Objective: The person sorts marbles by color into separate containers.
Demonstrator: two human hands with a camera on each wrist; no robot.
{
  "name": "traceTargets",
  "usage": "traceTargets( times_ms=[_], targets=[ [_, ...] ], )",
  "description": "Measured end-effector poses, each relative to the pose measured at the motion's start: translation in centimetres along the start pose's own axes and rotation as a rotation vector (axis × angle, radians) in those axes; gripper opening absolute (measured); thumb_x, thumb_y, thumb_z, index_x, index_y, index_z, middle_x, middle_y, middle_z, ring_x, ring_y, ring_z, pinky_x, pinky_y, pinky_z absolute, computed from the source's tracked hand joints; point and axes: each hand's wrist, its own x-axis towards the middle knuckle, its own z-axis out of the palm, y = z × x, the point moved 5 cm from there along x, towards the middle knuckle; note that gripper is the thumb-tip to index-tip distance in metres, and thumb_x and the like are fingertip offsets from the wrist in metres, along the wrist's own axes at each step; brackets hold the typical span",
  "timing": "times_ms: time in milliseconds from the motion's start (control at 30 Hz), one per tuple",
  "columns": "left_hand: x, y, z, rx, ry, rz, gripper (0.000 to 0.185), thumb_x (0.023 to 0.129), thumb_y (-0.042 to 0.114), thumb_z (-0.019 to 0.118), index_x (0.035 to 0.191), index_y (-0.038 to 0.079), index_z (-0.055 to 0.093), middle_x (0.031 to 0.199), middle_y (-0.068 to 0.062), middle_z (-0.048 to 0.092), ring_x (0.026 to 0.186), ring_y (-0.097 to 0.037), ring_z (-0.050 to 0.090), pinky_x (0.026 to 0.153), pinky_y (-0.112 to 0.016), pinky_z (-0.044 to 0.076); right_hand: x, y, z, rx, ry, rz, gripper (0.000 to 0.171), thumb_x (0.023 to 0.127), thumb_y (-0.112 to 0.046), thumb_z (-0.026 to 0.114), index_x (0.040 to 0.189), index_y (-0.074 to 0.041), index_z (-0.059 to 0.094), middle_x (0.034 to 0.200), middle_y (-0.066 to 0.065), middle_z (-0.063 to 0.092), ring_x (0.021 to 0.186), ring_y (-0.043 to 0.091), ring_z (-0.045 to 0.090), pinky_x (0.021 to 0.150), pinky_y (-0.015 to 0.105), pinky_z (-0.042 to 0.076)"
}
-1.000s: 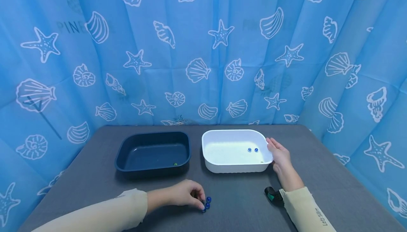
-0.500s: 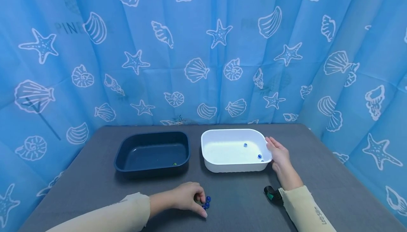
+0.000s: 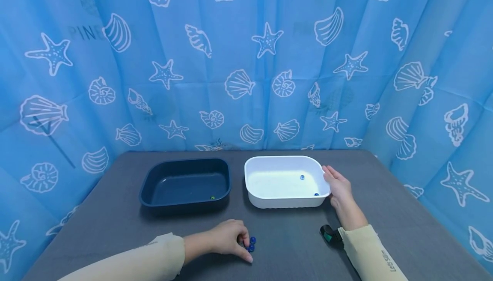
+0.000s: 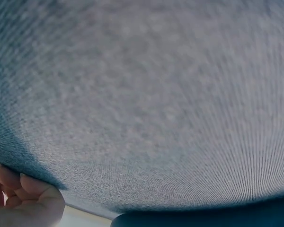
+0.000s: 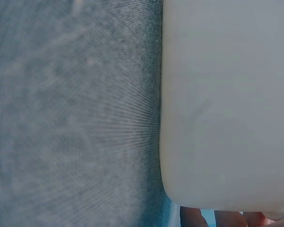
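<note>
Several dark blue marbles (image 3: 252, 240) lie together on the grey cloth in front of the two basins. My left hand (image 3: 229, 239) is at them, its bent fingers beside the marbles and its thumb apart from the fingers; those fingers partly hide the cluster. In the left wrist view only the fingertips (image 4: 35, 189) show, low at the left. My right hand (image 3: 338, 189) touches the right end of a white basin (image 3: 285, 203), with fairly straight fingers at the rim. Inside it are a pale blue marble (image 3: 302, 177) and a dark blue marble (image 3: 316, 194).
To the left stands a dark navy basin (image 3: 185, 206) with a small green marble (image 3: 212, 198) in its near right corner. A black strap with a green patch (image 3: 331, 237) is by the right sleeve. Behind the table (image 3: 285, 246) hangs a blue seashell curtain (image 3: 239, 114).
The left thumb has moved away from the fingers. The marbles in the white basin have rolled from side by side to farther apart. The right hand stays at the rim.
</note>
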Motion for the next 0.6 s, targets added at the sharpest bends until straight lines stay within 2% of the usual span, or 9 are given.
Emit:
traceTargets(
  times_ms=[400, 600],
  targets=[
    [0.21, -0.56, -0.02, -0.057, -0.004, 0.025, 0.014, 0.081, 0.020, 0.080, 0.079, 0.017, 0.066, 0.079, 0.009, 0.050, 0.075, -0.004, 0.044, 0.067, -0.020, 0.038, -0.04, -0.17, -0.04, -0.007, 0.002, 0.007, 0.050, 0.104, -0.015, 0.044, 0.153, -0.012, 0.030, 0.151, 0.004, 0.038, 0.139, 0.016, 0.034, 0.110, 0.033, 0.030],
    [0.09, -0.90, -0.40, -0.172, -0.033, 0.030, 0.009, 0.085, 0.015, 0.075, 0.084, 0.014, 0.067, 0.082, 0.007, 0.055, 0.074, -0.005, 0.051, 0.066, -0.021, 0.043, -0.07, -0.02, -0.02, -0.027, -0.002, 0.000, 0.051, 0.105, -0.015, 0.044, 0.153, -0.013, 0.029, 0.151, 0.005, 0.038, 0.139, 0.017, 0.033, 0.110, 0.034, 0.030]
  ],
)
